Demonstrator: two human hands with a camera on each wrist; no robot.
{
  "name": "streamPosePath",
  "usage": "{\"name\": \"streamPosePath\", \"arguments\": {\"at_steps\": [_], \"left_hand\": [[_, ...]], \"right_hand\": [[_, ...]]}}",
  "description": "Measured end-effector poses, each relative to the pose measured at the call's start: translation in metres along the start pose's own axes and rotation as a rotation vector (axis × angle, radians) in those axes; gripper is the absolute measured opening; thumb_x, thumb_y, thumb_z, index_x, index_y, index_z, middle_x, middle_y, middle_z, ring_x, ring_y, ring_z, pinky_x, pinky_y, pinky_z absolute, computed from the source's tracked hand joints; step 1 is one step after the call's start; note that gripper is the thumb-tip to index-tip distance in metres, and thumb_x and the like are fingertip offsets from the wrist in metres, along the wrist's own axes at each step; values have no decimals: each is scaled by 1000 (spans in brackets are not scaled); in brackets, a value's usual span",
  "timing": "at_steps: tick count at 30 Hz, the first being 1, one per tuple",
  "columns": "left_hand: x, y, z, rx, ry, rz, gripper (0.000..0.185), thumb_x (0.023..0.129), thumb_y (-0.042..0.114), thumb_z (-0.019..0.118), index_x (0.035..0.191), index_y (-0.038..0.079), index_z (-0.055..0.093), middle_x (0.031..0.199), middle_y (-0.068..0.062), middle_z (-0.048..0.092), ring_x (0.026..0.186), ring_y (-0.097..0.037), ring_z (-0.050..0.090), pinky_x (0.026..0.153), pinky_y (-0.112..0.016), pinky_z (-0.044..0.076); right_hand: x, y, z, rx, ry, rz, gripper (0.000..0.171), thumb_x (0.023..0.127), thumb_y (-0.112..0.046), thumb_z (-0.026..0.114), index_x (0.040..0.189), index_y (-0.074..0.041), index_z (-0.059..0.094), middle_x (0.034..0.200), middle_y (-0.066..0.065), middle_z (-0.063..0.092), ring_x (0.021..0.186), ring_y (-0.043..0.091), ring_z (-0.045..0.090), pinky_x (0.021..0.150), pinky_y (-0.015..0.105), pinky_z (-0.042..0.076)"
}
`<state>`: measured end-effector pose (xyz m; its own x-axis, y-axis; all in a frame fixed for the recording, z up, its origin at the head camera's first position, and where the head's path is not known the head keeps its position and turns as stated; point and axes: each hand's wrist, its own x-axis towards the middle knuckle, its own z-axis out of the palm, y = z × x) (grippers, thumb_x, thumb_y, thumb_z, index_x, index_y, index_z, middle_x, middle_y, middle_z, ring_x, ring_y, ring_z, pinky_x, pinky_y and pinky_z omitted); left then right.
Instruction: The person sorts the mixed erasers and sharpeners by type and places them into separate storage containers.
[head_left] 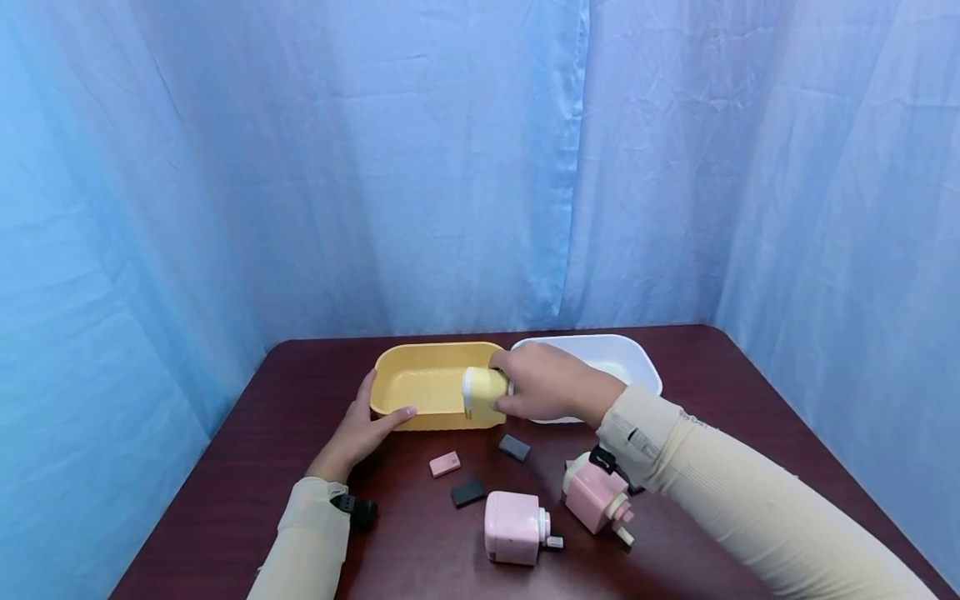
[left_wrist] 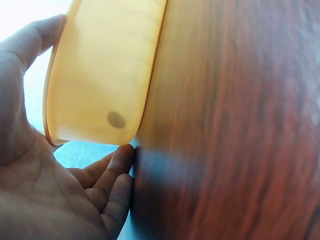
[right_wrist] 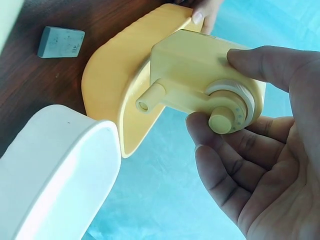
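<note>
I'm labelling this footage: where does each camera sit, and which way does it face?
Head: worn on the head, facing forward and down at the table; left grip, right grip and sleeves show.
Left wrist: worn there, facing the yellow tray; the left grip shows.
Right wrist: worn there, facing the yellow sharpener; both grips show in part.
Shared: head and right wrist both show the white tray.
</note>
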<state>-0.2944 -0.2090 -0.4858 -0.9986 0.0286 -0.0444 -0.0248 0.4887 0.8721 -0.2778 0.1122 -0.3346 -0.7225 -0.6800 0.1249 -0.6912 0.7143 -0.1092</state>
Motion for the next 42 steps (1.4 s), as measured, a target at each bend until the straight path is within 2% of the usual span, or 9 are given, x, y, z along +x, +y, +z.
{"name": "streamPosePath", "arguments": {"at_steps": [9,19,28,36,42], "left_hand": [[-6,10,-1,13,3,-2,117,86,58,77,167,28,-1,169,-19,20,151,-40,31,121,-66,25],[-5,11,1,22,19,-21,118,86,59,76,167,28,-2,169,-20,20,150,-40,31,120,-67,26],[-9,14,-3,18,0,-38,117,86,57,77,167,29,-2,171,-18,16,154,-40,26,122,-65,23],[-10,15,-4,17,-1,-18,116,86,58,77,167,28,-1,171,-17,18,153,-38,27,122,-64,23],[-11,15,-5,27,4,-40,117,86,59,77,167,29,-2,171,-18,15,154,-40,25,122,-65,22]], "right_hand": [[10,3,-1,18,4,29,32,89,-35,78,109,-13,68,80,-6,64,67,10,57,62,28,49],[15,6,2,35,-1,65,35,89,-35,78,114,-13,68,87,-5,66,72,11,60,67,30,51],[27,9,10,39,7,70,35,90,-36,77,115,-14,66,89,-4,66,74,12,60,68,30,51],[35,13,15,32,28,71,39,89,-35,77,120,-13,67,94,-2,69,78,14,62,73,33,54],[40,16,21,59,37,66,36,88,-33,77,117,-13,68,96,2,72,78,14,62,73,33,54]]}}
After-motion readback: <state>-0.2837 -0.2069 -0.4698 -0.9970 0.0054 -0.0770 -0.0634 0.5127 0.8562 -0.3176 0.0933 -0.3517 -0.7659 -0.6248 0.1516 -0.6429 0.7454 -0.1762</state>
